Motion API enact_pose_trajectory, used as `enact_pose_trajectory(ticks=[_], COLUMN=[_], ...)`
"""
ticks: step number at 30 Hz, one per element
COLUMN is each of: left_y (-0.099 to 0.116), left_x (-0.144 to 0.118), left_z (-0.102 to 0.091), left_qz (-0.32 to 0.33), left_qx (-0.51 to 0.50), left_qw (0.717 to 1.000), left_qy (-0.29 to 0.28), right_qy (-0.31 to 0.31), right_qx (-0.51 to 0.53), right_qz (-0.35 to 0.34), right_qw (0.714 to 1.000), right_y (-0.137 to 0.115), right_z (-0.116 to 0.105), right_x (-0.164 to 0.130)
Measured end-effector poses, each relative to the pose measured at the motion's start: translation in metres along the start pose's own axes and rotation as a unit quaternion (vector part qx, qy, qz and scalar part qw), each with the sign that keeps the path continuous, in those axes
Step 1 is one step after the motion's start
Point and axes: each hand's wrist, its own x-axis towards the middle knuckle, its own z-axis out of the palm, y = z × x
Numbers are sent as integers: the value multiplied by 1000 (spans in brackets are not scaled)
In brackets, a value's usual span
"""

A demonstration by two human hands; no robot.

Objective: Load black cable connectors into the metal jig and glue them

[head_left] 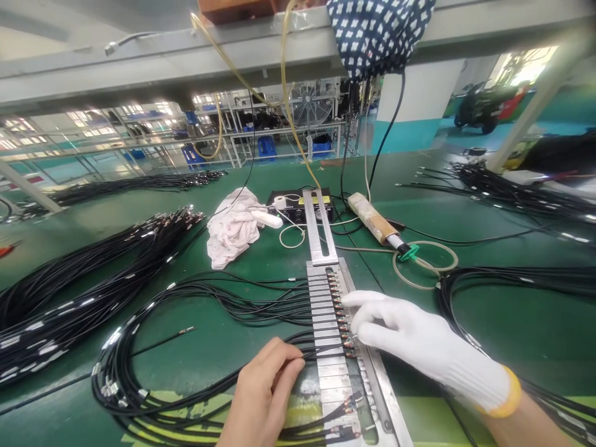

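Note:
A slotted metal fixture (329,366) lies lengthwise before me, with black cables (265,304) set side by side in its grooves. Their small metal connectors (334,287) line up along its right side. My left hand (265,388), bare, is closed with thumb and forefinger pinching a black cable (310,355) just left of the fixture. In a white glove, my right hand (410,338) reaches in from the right. Its thumb and bent finger close at a cable connector (350,340), while the forefinger rests by the connectors farther up.
Thick cable bundles (88,285) lie left, and more cables (516,186) lie right. Behind the fixture are a slotted metal plate (320,233), a black control box (293,208), a crumpled cloth (233,233) and a taped tool (372,217). A shelf beam (162,62) crosses above.

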Motion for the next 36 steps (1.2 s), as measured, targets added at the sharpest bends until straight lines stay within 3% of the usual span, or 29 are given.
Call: enact_pose_trajectory(ticks=[5,13,17,20,28,32,36], left_y=[-3,-3,0,4,11,12,11], left_x=[0,2,2,2,6,6,7], left_z=[0,9,12,12,8,3,-3], left_qz=[15,124,146,139,31,60,119], left_qx=[6,40,46,29,-9,2,41], left_qw=[1000,991,988,990,999,998,992], left_qy=[-11,31,19,9,-14,1,-14], right_qy=[-5,-24,-28,-32,-27,-12,46], right_qx=[12,67,68,73,82,79,109], right_qz=[4,-21,-14,-17,-41,-70,-86], right_qw=[1000,997,997,997,995,994,989], right_y=[-1,6,5,2,-1,3,7], right_z=[3,4,5,5,5,4,2], right_x=[-1,0,1,1,1,4,6])
